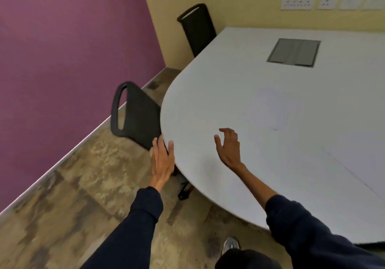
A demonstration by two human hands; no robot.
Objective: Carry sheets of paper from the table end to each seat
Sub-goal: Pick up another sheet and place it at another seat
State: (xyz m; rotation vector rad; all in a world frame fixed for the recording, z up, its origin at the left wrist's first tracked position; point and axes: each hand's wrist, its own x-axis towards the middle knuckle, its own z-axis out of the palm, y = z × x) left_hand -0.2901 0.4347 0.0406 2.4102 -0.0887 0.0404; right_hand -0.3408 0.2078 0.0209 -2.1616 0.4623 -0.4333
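Head view: left hand flat, fingers straight, on table rim beside near chair, holding nothing; right hand above tabletop, fingers loosely curled, empty; pale paper, edges faint, lies on table at right, apart from both hands.

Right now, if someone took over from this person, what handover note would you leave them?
Left hand: fingers straight, at the table rim against the near chair, holding no paper.
Right hand: loosely curled over the table, empty.
Paper: no sheet clearly seen; faint edges at the right may be sheets.
Done: no sheet shows before the near chair or the far chair.
Left: fetch sheets, lay one at each seat.
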